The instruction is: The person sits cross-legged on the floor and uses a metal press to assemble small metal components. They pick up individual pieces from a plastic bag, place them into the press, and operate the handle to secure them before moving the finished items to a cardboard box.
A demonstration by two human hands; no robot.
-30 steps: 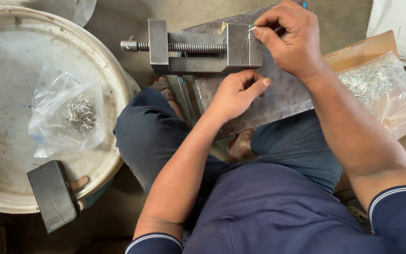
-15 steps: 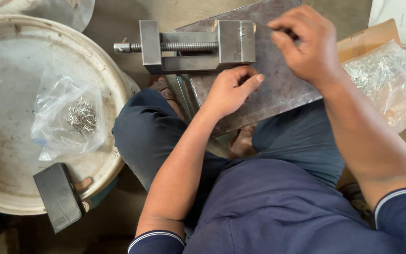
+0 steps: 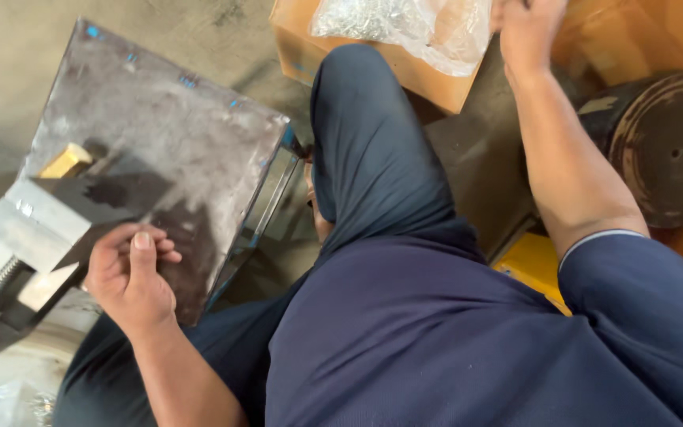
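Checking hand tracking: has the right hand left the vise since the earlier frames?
Yes. The right hand is off the vise, now far to its right, up by the cardboard box and its plastic bag.

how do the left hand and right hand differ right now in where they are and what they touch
The left hand sits low on the near edge of the grey metal plate, fingers curled, beside the small vise. The right hand is stretched far up to the cardboard box, next to the clear plastic bag of small metal parts, and is partly cut off by the frame's top edge. The left hand shows whole. Both are bare, and neither visibly grips anything.
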